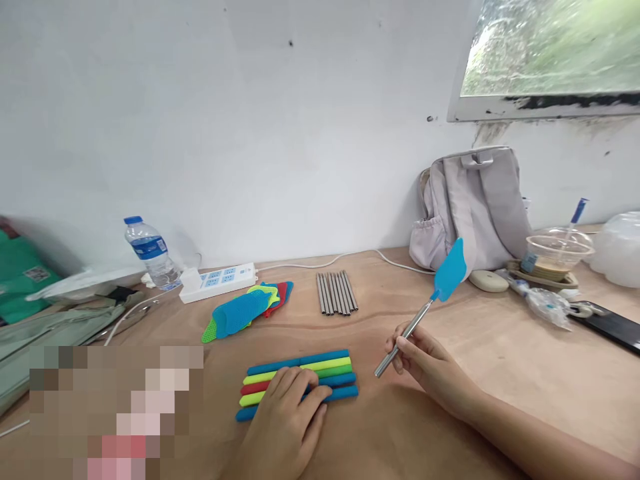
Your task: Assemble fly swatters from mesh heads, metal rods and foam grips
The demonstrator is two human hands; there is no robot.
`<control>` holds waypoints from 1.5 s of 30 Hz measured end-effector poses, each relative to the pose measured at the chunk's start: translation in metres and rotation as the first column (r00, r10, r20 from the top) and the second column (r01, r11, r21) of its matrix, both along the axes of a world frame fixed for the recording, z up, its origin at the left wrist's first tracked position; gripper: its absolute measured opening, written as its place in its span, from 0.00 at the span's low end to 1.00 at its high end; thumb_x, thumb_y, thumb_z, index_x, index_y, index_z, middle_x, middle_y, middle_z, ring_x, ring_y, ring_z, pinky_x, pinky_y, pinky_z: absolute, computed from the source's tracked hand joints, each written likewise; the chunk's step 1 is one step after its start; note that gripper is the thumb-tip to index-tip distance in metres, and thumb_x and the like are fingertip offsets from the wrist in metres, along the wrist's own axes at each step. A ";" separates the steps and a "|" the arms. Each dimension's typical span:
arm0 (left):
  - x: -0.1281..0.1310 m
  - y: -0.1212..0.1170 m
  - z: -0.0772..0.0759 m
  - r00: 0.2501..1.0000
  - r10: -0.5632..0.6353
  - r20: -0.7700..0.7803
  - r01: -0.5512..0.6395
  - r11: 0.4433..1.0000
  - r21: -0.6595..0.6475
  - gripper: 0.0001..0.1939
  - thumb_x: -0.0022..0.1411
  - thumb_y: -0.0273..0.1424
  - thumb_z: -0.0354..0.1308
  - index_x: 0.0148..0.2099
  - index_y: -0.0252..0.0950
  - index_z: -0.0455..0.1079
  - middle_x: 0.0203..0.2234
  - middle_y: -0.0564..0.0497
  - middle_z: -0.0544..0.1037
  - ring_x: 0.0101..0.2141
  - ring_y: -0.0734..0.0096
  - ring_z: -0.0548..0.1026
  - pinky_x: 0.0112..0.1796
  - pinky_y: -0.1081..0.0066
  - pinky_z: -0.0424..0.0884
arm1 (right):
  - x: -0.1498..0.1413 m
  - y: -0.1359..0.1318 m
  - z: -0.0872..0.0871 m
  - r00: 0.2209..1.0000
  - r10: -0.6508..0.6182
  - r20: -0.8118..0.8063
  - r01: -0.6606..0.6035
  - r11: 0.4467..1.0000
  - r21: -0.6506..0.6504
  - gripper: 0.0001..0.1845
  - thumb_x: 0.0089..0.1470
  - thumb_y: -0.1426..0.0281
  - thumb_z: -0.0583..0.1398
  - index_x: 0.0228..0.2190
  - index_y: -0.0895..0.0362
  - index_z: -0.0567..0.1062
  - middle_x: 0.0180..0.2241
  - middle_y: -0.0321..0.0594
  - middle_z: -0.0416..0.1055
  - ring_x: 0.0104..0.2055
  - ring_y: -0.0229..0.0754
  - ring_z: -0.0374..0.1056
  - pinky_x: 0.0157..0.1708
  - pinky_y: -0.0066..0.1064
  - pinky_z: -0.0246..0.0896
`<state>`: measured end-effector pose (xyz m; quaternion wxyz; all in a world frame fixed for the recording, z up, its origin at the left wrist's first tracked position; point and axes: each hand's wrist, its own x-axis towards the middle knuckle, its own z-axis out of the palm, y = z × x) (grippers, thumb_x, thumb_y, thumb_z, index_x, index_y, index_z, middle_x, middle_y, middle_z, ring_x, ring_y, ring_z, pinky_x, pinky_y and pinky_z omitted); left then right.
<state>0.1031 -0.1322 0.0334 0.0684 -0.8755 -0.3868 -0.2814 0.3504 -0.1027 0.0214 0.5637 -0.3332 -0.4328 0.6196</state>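
Note:
My right hand [425, 363] holds the metal rod [411, 328] of a fly swatter, tilted up to the right. At its upper end is a flat blue swatter head [450, 270]. My left hand [290, 413] lies over a row of coloured handle sleeves [330, 365], blue, yellow, green and red, side by side on the table. Its fingers are bent onto the sleeves, and the palm hides part of the row. Behind them lie several bare metal rods [337, 293] in a row. A pile of perforated swatter heads [243, 312], blue, green, yellow and red, is further left.
A white power strip [220, 281] and a water bottle [149, 250] stand at the back left. At the right are a grey backpack [475, 200], a plastic cup [555, 253] and a black phone [610, 327]. A cable [320, 264] runs along the wall.

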 end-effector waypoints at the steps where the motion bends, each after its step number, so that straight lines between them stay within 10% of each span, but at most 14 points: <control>1: 0.001 0.000 0.000 1.000 -0.013 0.005 0.013 1.000 -0.010 0.10 0.57 0.23 0.50 0.37 0.40 0.69 0.30 0.51 0.72 0.33 0.64 0.69 0.36 0.62 0.68 | 0.000 0.000 0.001 1.000 0.000 -0.007 0.000 1.000 -0.005 0.16 0.45 0.59 0.65 0.28 0.56 0.67 0.28 0.36 0.69 0.23 0.33 0.61 0.25 0.29 0.56; 15: 0.005 -0.001 0.007 0.988 -0.144 -0.046 0.137 0.982 -0.130 0.08 0.61 0.23 0.47 0.37 0.39 0.65 0.31 0.52 0.74 0.33 0.68 0.71 0.38 0.67 0.69 | 0.001 -0.002 -0.002 0.999 0.047 0.015 -0.046 0.999 -0.005 0.11 0.48 0.62 0.63 0.29 0.56 0.69 0.27 0.36 0.70 0.24 0.33 0.62 0.26 0.28 0.57; 27: 0.026 -0.023 -0.007 0.832 0.049 0.553 0.215 0.890 -0.402 0.12 0.62 0.25 0.45 0.47 0.43 0.59 0.33 0.52 0.68 0.33 0.71 0.68 0.36 0.73 0.67 | 0.004 -0.009 0.011 0.973 0.102 -0.206 -0.108 0.994 -0.018 0.07 0.45 0.68 0.65 0.26 0.56 0.71 0.27 0.36 0.72 0.22 0.33 0.65 0.24 0.25 0.60; 45: 0.030 -0.029 -0.010 0.794 0.083 0.603 0.205 0.896 -0.393 0.09 0.65 0.29 0.42 0.44 0.43 0.62 0.36 0.50 0.68 0.36 0.69 0.68 0.38 0.73 0.65 | -0.003 -0.014 0.007 0.961 0.102 -0.257 -0.118 0.992 -0.048 0.06 0.44 0.70 0.65 0.26 0.56 0.72 0.26 0.35 0.70 0.23 0.33 0.66 0.23 0.24 0.63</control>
